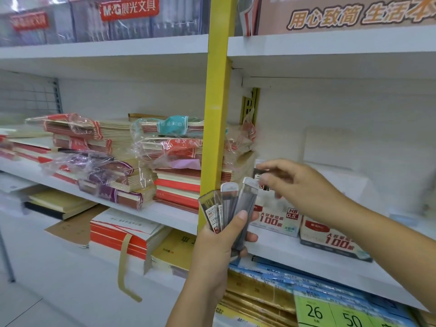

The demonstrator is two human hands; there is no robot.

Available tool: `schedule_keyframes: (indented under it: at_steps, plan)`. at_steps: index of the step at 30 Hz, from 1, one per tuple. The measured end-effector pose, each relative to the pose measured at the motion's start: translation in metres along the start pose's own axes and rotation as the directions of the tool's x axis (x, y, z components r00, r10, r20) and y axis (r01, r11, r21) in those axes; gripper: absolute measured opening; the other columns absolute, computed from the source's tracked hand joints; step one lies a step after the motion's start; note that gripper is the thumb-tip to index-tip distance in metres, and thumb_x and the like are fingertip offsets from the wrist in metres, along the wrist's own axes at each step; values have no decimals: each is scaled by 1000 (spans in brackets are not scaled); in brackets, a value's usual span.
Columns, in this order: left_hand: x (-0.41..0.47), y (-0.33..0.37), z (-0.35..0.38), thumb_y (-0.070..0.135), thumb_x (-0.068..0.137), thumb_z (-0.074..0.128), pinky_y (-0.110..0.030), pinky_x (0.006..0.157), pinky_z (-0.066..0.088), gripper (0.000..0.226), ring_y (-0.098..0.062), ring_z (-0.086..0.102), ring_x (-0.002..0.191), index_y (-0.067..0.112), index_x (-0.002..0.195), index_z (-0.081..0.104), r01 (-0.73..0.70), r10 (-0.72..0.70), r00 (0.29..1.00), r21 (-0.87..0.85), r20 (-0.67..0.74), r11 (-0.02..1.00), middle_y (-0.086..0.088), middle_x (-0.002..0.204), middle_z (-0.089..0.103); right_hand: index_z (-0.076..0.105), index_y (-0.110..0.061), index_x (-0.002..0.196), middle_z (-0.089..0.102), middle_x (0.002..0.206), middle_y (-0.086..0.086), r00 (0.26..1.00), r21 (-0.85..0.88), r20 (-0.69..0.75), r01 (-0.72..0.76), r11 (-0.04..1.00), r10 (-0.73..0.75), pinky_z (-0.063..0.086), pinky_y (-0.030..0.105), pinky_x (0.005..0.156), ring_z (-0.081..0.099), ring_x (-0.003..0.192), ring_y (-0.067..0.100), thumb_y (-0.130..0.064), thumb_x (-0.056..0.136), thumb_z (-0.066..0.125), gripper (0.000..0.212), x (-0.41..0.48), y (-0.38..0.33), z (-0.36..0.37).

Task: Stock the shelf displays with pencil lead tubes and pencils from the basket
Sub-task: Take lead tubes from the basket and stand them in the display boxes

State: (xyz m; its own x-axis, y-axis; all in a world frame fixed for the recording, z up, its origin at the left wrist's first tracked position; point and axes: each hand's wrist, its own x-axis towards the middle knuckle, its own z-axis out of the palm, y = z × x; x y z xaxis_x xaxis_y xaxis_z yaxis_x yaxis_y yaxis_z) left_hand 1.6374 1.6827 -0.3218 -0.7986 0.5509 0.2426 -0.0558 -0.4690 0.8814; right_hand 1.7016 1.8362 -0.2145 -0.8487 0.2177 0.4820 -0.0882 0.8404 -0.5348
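Note:
My left hand point(219, 241) grips a fanned bundle of several pencil lead tubes point(227, 206), clear and grey with white caps, held upright in front of the yellow shelf post. My right hand point(297, 185) reaches over the white display box point(276, 220) marked 100 on the middle shelf. Its thumb and fingers pinch a tube point(259, 172) at the box's top. A second matching display box point(330, 237) stands to the right of the first. The basket is out of view.
A yellow upright post point(215, 114) splits the shelving. Left of it lie stacks of wrapped red notebooks point(174, 161). The lower shelf holds paper pads point(122, 232) and blue packs with green price tags point(330, 312). The white shelf board point(306, 263) runs under the boxes.

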Motion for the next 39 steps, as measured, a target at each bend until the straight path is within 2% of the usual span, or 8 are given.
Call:
schedule_keyframes:
  at_steps: [4, 9, 14, 22, 26, 32, 36, 39]
  plan:
    - [-3, 0, 2, 56, 68, 75, -24, 53, 50, 58, -15, 70, 73, 21, 114, 70, -11, 11, 1000, 7, 28, 1000, -6, 107, 77, 64, -32, 107, 69, 67, -1, 992, 283, 112, -82, 956, 52, 46, 18, 50, 60, 52, 7, -26, 93, 62, 16, -10, -8, 10]
    - [-7, 0, 1, 58, 75, 69, -23, 53, 47, 41, -14, 63, 66, 30, 104, 76, 20, -20, 992, 5, 125, 1000, -8, 108, 77, 62, -15, 109, 71, 91, 14, 990, 480, 103, -133, 867, 94, 55, 26, 63, 70, 72, 22, -12, 95, 59, 15, -17, -5, -2]
    - [-3, -7, -2, 41, 60, 94, -22, 49, 42, 45, -11, 47, 56, 20, 96, 78, 21, -22, 999, 27, 49, 999, -4, 69, 63, 60, -23, 107, 75, 97, -6, 990, 374, 103, -130, 918, 98, 55, 17, 72, 71, 82, 12, -29, 90, 63, 18, -26, -3, -10]
    - [-1, -14, 0, 8, 83, 79, -25, 51, 45, 23, -12, 49, 57, 30, 90, 76, 19, -15, 999, 78, -44, 997, -5, 75, 69, 55, -16, 114, 77, 92, 0, 980, 432, 94, -198, 880, 174, 57, 26, 79, 73, 88, 15, -15, 91, 65, 24, -28, 0, -14]
    - [-1, -12, 3, 14, 85, 77, -27, 51, 43, 17, -11, 49, 55, 30, 91, 76, 8, -5, 999, 61, -45, 998, -4, 67, 61, 61, -17, 104, 76, 84, -6, 990, 306, 32, -142, 941, 138, 55, 17, 61, 72, 73, 9, -19, 90, 66, 15, -28, -2, -15]
    - [4, -11, 6, 20, 92, 62, -26, 49, 41, 10, -11, 46, 50, 17, 100, 66, 65, -58, 995, 81, -85, 995, 0, 57, 50, 60, -32, 98, 69, 88, -12, 918, 16, -390, 86, 996, -73, 53, 16, 63, 65, 75, 1, -21, 92, 63, 13, -7, 6, -52]
    - [2, -8, 7, 29, 84, 58, -32, 60, 42, 18, -11, 53, 55, 16, 92, 69, 84, -83, 996, 36, -21, 996, -2, 65, 58, 59, -29, 104, 62, 96, -9, 955, -398, -249, 49, 916, -159, 41, 14, 68, 55, 81, -2, -19, 92, 62, 15, 19, 27, -64]
    - [4, -9, 7, 32, 96, 56, -26, 63, 49, 23, -9, 58, 63, 27, 86, 77, 63, -64, 998, 130, 2, 990, 1, 71, 64, 59, -27, 106, 62, 96, -10, 979, -448, -162, 41, 893, -126, 47, 23, 72, 56, 83, 2, -20, 92, 62, 17, 28, 40, -54]
